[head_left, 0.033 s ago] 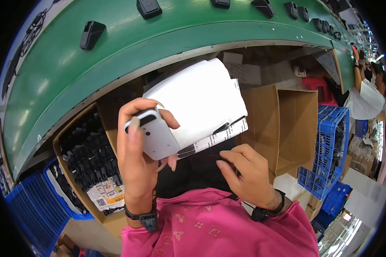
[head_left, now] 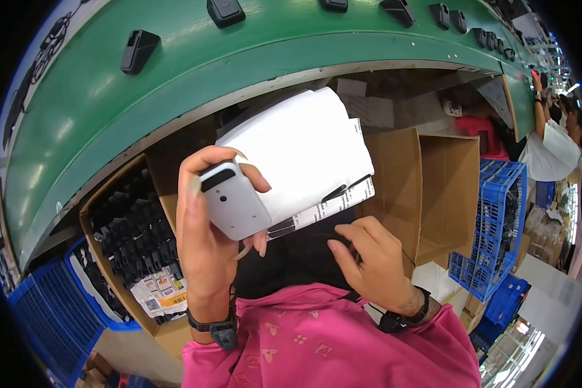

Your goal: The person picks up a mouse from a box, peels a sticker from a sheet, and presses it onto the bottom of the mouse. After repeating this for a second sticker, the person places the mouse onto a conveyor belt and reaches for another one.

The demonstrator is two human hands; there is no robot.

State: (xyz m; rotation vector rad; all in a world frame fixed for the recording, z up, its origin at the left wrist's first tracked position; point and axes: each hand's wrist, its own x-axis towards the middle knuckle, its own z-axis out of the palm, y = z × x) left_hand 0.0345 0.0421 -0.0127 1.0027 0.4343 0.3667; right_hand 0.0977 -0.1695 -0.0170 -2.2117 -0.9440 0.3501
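My left hand (head_left: 204,249) is raised and closed round a light grey, rounded flat device (head_left: 242,210) that looks like a phone. A black strip crosses its upper end, and small dark dots mark its face. Behind it, a stack of white sheets or bags (head_left: 301,145) with printed edges lies above my dark lap. My right hand (head_left: 378,262) hovers near the lower right of the stack. Its thumb and forefinger are apart, its other fingers curl, and I see nothing held in it.
Black angular devices (head_left: 139,52) stand along the green bench (head_left: 187,77). A carton (head_left: 89,226) of black parts lies left beside a blue crate (head_left: 55,317). Right are an open carton (head_left: 394,187), a blue basket (head_left: 491,226) and a person in white (head_left: 549,155).
My left thumb has slid off the face of the grey device to its side edge, so more of the black strip shows. My right hand has hardly moved.
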